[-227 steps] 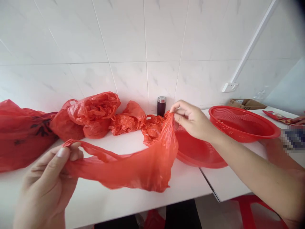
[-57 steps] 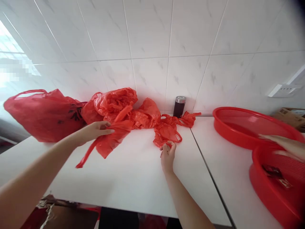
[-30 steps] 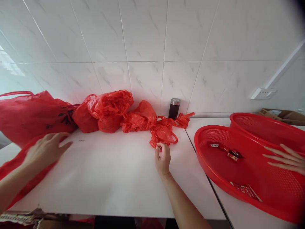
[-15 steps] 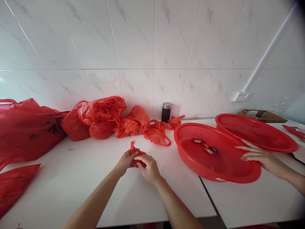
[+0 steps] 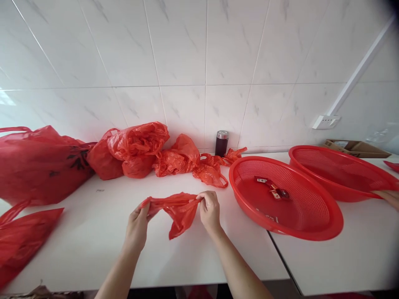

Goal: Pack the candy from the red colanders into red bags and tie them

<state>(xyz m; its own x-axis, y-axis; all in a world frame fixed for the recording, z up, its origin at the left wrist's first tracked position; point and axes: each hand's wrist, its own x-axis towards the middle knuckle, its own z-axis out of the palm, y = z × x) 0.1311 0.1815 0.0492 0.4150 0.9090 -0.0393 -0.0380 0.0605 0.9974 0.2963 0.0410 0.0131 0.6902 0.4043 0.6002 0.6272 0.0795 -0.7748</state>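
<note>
Left hand [image 5: 137,220] and right hand [image 5: 209,209], head view: each is pinched shut on one end of a small red plastic bag [image 5: 176,207], which is stretched between them just above the white table [image 5: 93,249], its loose middle hanging down in a point toward the tabletop. Behind the bag, against the tiled wall [image 5: 187,50], lies a row of crumpled red plastic bags [image 5: 174,160], with a fuller, knotted pair [image 5: 131,151] to their left and a large stuffed red bag with black print [image 5: 37,164] further left. A flattened red bag [image 5: 21,241] rests at the near left edge of the table. A dark flask with a silver cap [image 5: 221,142] stands upright at the wall, just behind the crumpled bags. To the right of the right hand sits a round red mesh basket [image 5: 311,226] holding a few small wrapped packets [image 5: 271,189]; a second red mesh basket [image 5: 343,174] lies behind it, partly overlapped by it. Another person's fingers [image 5: 388,197] touch the rim of this second basket at the far right. A cardboard box [image 5: 355,147] sits near the wall beyond, below a white wall socket [image 5: 326,121]
</note>
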